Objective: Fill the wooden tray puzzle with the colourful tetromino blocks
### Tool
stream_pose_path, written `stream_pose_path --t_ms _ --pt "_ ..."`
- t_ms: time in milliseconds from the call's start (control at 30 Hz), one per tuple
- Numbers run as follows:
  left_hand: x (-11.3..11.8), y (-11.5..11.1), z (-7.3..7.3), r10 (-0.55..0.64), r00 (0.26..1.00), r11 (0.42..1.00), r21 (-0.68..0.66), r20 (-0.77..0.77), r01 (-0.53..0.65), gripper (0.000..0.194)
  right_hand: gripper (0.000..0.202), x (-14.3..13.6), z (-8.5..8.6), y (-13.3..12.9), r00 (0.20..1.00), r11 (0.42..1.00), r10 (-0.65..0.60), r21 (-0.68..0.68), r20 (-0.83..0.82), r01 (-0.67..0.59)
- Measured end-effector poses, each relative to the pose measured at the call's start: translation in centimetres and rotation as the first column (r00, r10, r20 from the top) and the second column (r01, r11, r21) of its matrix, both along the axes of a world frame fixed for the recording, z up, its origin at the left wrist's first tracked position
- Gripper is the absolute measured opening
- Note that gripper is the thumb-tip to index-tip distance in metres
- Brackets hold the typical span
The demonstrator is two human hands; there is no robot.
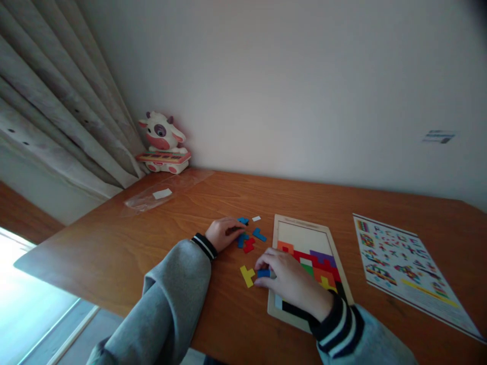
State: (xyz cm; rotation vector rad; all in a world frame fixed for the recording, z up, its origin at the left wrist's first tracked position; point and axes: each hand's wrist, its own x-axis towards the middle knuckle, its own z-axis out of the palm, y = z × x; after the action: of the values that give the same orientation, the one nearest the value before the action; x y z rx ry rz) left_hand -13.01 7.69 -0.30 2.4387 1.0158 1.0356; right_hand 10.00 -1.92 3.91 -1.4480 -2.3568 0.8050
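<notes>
My left hand [224, 232] is pinched at the fingertips around a blue puzzle piece [243, 221], partly hidden by the fingers. Right by it lie another blue piece [241, 240], a red piece [248, 246] and an angled blue piece [259, 234]. Between the thumb and fingers of my right hand [285, 276] is a blue block [264, 274], over the left edge of a wooden puzzle board [300, 221]. Coloured pieces fill much of the board's lower part, partly covered by my hand; its upper part shows bare base. A yellow T-shaped piece [247, 276] lies left of the blue block.
A printed pattern sheet [407, 268] lies on the wooden table [236, 324] at the right. At the back left stand a cow toy with a keyboard [163, 144] and a clear plastic bag [146, 200]. A small white scrap [256, 218] lies behind the pieces. A curtain [57, 96] hangs at left.
</notes>
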Motion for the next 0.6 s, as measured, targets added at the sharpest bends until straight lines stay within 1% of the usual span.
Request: stream_pose_path --t_ms 100,200,300,367,433,500,533,600 --pt "0.1 0.0 0.2 -0.008 1.0 1.0 0.003 0.026 0.008 0.019 0.021 0.1 0.1 0.5 0.999 1.0 0.015 -0.025 -0.037 -0.016" --pt "0.2 -0.1 0.3 -0.003 0.999 1.0 -0.003 0.043 0.003 0.02 0.024 -0.1 -0.1 0.6 0.998 0.998 0.01 -0.062 -0.07 -0.014" --pt "0.4 0.1 0.3 0.03 0.998 0.999 -0.03 0.06 -0.028 0.023 0.019 -0.4 -0.3 0.7 0.993 0.999 0.016 -0.042 -0.116 -0.021" --pt "0.7 0.5 0.2 0.089 0.992 0.995 -0.043 0.093 -0.085 0.026 0.017 -0.4 -0.3 0.7 0.986 0.999 0.042 -0.017 -0.159 -0.045" --pt "1.0 1.2 0.1 0.18 0.973 0.983 -0.05 0.144 -0.174 0.029 0.027 -0.2 -0.2 0.7 0.981 0.997 0.068 -0.013 -0.18 -0.072" --pt "1.4 2.0 0.0 0.258 0.947 0.966 -0.054 0.191 -0.253 0.032 0.041 0.1 0.0 0.7 0.983 0.996 0.091 -0.009 -0.158 -0.094" --pt "1.6 2.3 -0.1 0.281 0.936 0.96 -0.054 0.211 -0.276 0.033 0.042 0.3 0.2 0.6 0.986 0.995 0.097 -0.007 -0.137 -0.099" --pt "1.9 2.8 -0.2 0.296 0.924 0.955 -0.048 0.241 -0.294 0.034 0.035 0.6 0.4 0.5 0.99 0.995 0.095 -0.014 -0.102 -0.096"
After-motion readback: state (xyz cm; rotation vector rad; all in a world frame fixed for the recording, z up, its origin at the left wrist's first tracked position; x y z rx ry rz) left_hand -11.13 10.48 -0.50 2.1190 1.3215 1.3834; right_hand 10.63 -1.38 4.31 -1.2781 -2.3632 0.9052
